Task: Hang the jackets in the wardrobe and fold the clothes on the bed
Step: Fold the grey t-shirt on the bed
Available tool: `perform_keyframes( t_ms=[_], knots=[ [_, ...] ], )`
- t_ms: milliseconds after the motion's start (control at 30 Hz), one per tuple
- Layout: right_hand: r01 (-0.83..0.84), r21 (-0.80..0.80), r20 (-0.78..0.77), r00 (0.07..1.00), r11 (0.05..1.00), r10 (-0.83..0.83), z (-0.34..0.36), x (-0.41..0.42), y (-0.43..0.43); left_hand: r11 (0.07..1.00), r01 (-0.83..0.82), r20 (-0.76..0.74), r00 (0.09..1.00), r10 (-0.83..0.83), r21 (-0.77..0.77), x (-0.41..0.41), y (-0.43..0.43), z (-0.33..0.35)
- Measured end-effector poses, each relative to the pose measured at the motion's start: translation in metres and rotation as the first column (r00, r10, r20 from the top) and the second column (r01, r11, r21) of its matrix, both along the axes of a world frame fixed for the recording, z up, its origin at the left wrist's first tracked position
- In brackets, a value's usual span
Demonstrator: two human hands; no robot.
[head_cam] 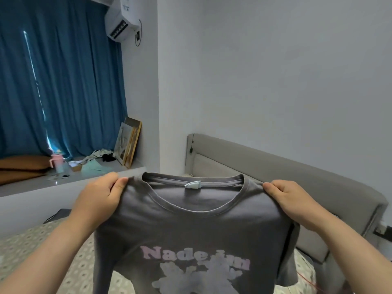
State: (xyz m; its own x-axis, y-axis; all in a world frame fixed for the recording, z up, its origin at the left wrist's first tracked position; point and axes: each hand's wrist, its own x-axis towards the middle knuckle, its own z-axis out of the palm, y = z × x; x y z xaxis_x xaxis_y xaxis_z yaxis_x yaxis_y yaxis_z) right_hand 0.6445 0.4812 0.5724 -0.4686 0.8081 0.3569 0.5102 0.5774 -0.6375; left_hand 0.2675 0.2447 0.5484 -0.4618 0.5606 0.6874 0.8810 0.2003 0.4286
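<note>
A dark grey T-shirt (195, 225) with pale pink lettering and a light print on its front hangs in the air before me, collar up and front facing me. My left hand (101, 196) pinches its left shoulder seam. My right hand (290, 198) pinches the right shoulder seam. The shirt's lower part runs out of the frame at the bottom. Under it lies the bed (31, 251) with a patterned cover.
A grey padded headboard (275, 166) stands against the white wall on the right. At the left a window ledge (63, 179) holds folded brown fabric, a pink cup, papers and leaning picture frames, with blue curtains behind. An air conditioner hangs at the top.
</note>
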Motion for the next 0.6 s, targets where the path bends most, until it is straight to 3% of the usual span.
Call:
perform_keyframes(
  t_ms=[133, 367, 600],
  knots=[
    [-0.157, -0.121, 0.036, 0.986, 0.980, 0.162, 0.014, 0.022, 0.013, 0.994, -0.027, -0.039, 0.999, 0.031, 0.108, 0.032, -0.022, 0.019],
    [-0.352, -0.184, 0.009, 0.933, 0.918, 0.360, 0.026, 0.047, 0.041, 0.986, -0.124, -0.043, 0.991, 0.129, 0.108, 0.081, -0.041, 0.030],
    [-0.423, -0.407, 0.103, 0.860, 0.810, 0.500, -0.036, 0.022, 0.074, 0.979, -0.100, 0.199, 0.971, 0.134, -0.175, 0.076, 0.000, -0.036]
  ],
)
